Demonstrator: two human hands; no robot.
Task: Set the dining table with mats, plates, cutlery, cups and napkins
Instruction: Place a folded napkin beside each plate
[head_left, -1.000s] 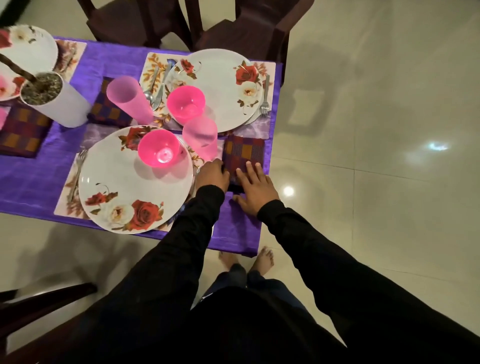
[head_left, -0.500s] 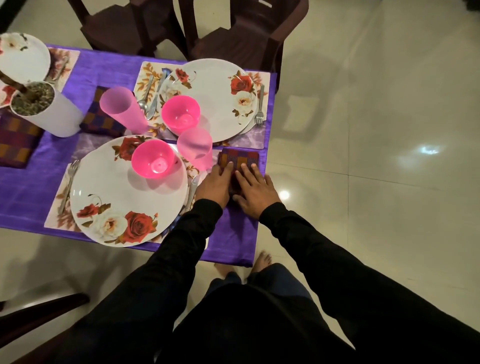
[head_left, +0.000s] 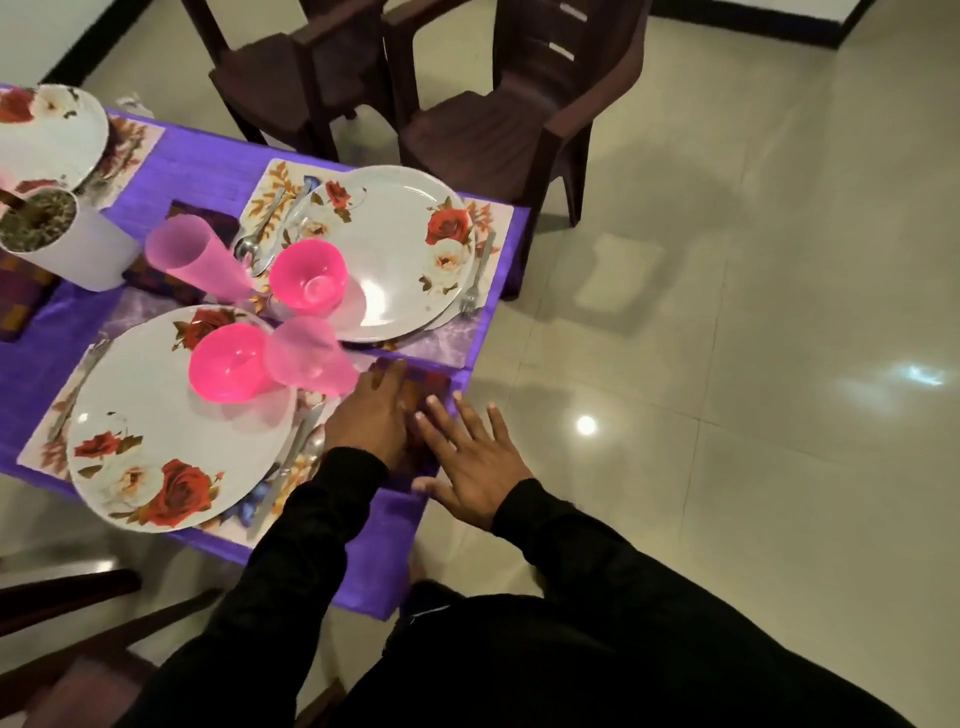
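Left hand (head_left: 371, 415) pressed flat, right hand (head_left: 475, 457) spread, on checked napkin (head_left: 423, 382) at table corner (head_left: 498, 249). Cloth judged soft, light, limp; best pinched at folded edge.

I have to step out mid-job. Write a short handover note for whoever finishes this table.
Left hand and right hand: both flat, fingers straight, pressing the checked napkin at the table's corner.
Near plate and far plate sit on mats, each with a pink bowl; two pink cups stand between them, and cutlery lies beside the plates.
Left: let go of this napkin, check the place settings off-frame.
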